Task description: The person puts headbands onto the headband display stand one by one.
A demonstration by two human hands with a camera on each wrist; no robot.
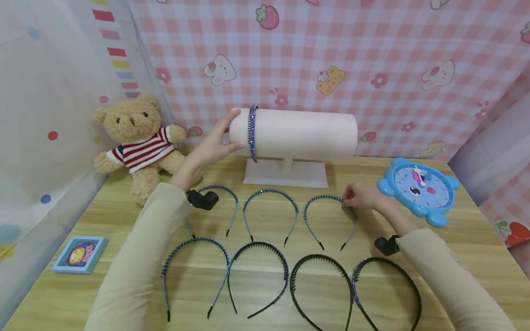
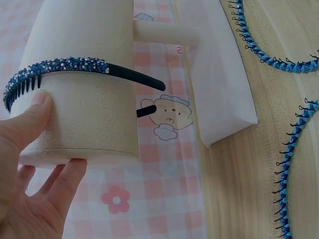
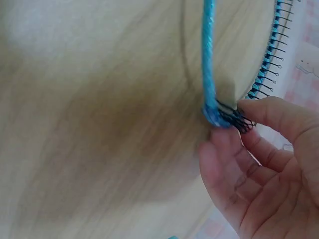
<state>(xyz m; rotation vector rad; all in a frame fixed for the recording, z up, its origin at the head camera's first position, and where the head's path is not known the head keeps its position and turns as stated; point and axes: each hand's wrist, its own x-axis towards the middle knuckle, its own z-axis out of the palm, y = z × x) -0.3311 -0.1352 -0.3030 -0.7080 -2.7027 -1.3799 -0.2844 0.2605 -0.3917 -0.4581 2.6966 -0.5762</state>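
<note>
A cream roll-shaped display stand [image 1: 304, 135] carries a sparkly blue toothed headband [image 1: 252, 133] near its left end. My left hand [image 1: 217, 138] rests at that end, thumb on the roll's side just below the headband's teeth and fingers spread at the end face in the left wrist view. With thumb and fingers, my right hand [image 1: 364, 197] pinches the upper right of a light blue cord-wrapped headband [image 1: 320, 196]. In the right wrist view, its blue band [image 3: 209, 55] runs up from the fingertips, and its dark wire loops [image 3: 241, 120] show at the pinch.
Two more blue headbands [image 1: 271, 191] lie left of the pinched one. A front row holds several headbands [image 1: 320, 257], blue and dark. A teddy bear [image 1: 141, 147] sits at back left, a small blue frame [image 1: 80, 254] at left, a blue clock [image 1: 422, 188] at right.
</note>
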